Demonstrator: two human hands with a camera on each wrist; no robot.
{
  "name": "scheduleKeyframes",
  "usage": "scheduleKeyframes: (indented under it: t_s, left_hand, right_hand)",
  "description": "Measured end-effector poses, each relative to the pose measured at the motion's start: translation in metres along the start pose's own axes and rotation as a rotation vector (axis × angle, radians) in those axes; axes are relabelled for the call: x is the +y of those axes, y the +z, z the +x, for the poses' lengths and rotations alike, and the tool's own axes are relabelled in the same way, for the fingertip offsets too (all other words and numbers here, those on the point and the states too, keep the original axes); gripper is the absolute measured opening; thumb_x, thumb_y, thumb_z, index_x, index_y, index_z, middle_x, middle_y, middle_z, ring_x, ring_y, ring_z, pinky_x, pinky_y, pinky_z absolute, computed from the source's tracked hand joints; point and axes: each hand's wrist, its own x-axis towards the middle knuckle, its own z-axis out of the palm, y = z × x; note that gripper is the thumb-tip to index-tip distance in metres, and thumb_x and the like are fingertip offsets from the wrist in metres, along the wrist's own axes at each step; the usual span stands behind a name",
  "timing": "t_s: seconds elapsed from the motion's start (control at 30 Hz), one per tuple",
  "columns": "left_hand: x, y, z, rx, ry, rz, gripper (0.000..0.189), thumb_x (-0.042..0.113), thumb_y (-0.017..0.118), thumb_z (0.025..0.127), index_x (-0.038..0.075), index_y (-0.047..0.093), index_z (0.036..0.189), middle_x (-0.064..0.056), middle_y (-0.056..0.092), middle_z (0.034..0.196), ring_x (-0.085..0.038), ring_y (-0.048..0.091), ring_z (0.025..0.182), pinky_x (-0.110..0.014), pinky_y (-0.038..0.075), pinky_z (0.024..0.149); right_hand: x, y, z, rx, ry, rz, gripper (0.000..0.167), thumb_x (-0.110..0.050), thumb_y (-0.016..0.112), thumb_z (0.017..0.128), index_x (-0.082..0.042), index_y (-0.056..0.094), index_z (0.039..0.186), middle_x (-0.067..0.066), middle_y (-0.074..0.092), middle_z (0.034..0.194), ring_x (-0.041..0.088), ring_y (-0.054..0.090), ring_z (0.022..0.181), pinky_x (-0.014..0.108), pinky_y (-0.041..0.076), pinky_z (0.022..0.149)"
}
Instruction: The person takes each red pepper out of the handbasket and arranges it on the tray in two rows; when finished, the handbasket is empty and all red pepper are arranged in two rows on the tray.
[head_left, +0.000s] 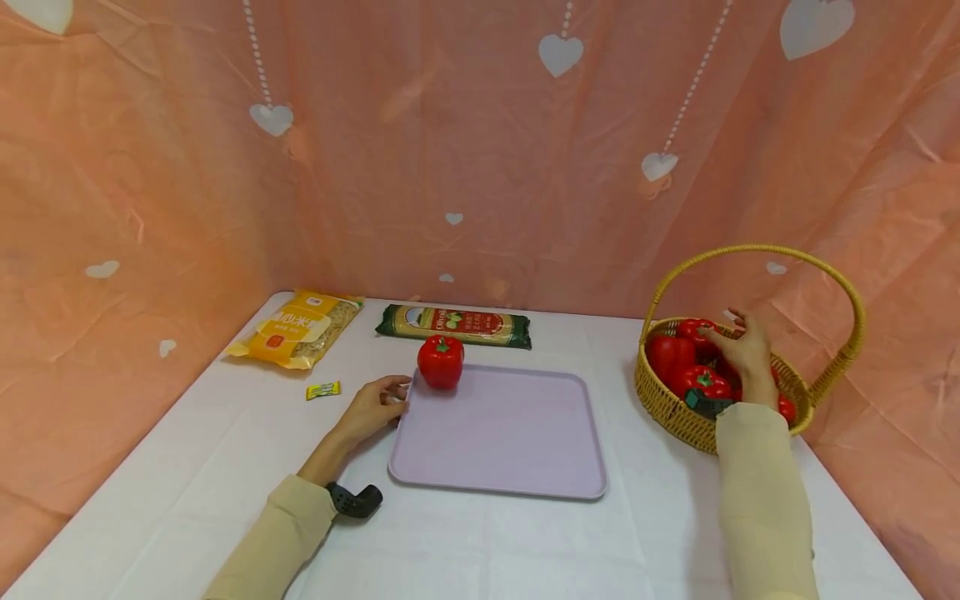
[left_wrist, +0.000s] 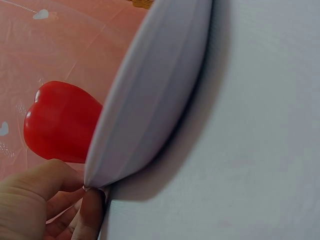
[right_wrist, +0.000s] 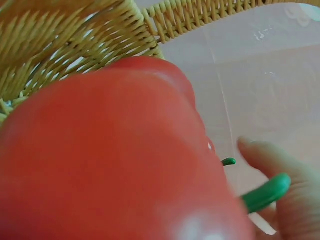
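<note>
My left hand [head_left: 372, 410] is at the left edge of a lilac tray [head_left: 498, 433]. In the left wrist view its thumb and a finger pinch the tray's rim [left_wrist: 130, 95]. A red bell pepper [head_left: 441, 363] with a green stem stands upright at the tray's back left corner, just beyond that hand. My right hand [head_left: 746, 354] reaches over a wicker basket [head_left: 678, 417] full of red bell peppers [head_left: 705, 382], fingers spread. In the right wrist view a large pepper [right_wrist: 115, 155] fills the front, and the thumb [right_wrist: 265, 155] stands apart from it.
A tall arched handle [head_left: 757, 248] rises over the basket. Behind the tray lies a green and gold packet labelled Olivoilà [head_left: 453, 325]. A yellow bag of grain [head_left: 300, 329] lies at the back left, with a small yellow wrapped sweet [head_left: 323, 390] in front of it.
</note>
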Motion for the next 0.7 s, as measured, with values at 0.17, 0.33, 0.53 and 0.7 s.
scheduleKeyframes:
  t_s: [0.17,0.33,0.53,0.7]
  left_hand:
    - [0.0007,0.0004,-0.0008,-0.004,0.003,-0.001,0.046,0.0,0.06,0.085,-0.002,0.049,0.129,-0.016,0.057,0.105,-0.016,0.052,0.073,-0.026,0.051,0.062]
    - [0.0017,-0.0001,-0.0011,-0.001,0.015,0.005,0.047,-0.001,0.06,0.084,-0.003,0.049,0.129,-0.016,0.057,0.104,-0.016,0.053,0.072,-0.026,0.051,0.061]
    - [0.0021,0.0001,-0.001,0.002,0.015,0.006,0.046,0.0,0.06,0.084,-0.002,0.049,0.129,-0.016,0.057,0.103,-0.016,0.053,0.072,-0.027,0.052,0.062]
    - [0.0024,0.0006,-0.0015,0.004,0.012,0.003,0.047,0.0,0.06,0.084,-0.002,0.049,0.129,-0.016,0.057,0.104,-0.016,0.053,0.073,-0.027,0.052,0.062]
  right_hand:
    - [0.0011,-0.0023,-0.0015,-0.112,0.016,-0.074,0.076,-0.026,0.057,0.09,0.007,0.016,0.144,0.039,0.022,0.14,0.054,0.027,0.125,0.062,0.025,0.101]
    - [0.0013,-0.0042,-0.0014,-0.228,0.029,-0.175,0.077,-0.027,0.056,0.092,0.011,0.013,0.142,0.041,0.029,0.132,0.052,0.033,0.116,0.062,0.028,0.099]
    - [0.0019,-0.0047,-0.0015,-0.301,0.032,-0.215,0.071,-0.02,0.055,0.091,0.009,0.015,0.141,0.039,0.025,0.134,0.053,0.03,0.116,0.065,0.028,0.097]
    - [0.0032,-0.0041,-0.0012,-0.311,0.038,-0.23,0.073,-0.02,0.056,0.091,0.008,0.012,0.142,0.04,0.024,0.134,0.054,0.029,0.116,0.066,0.027,0.096]
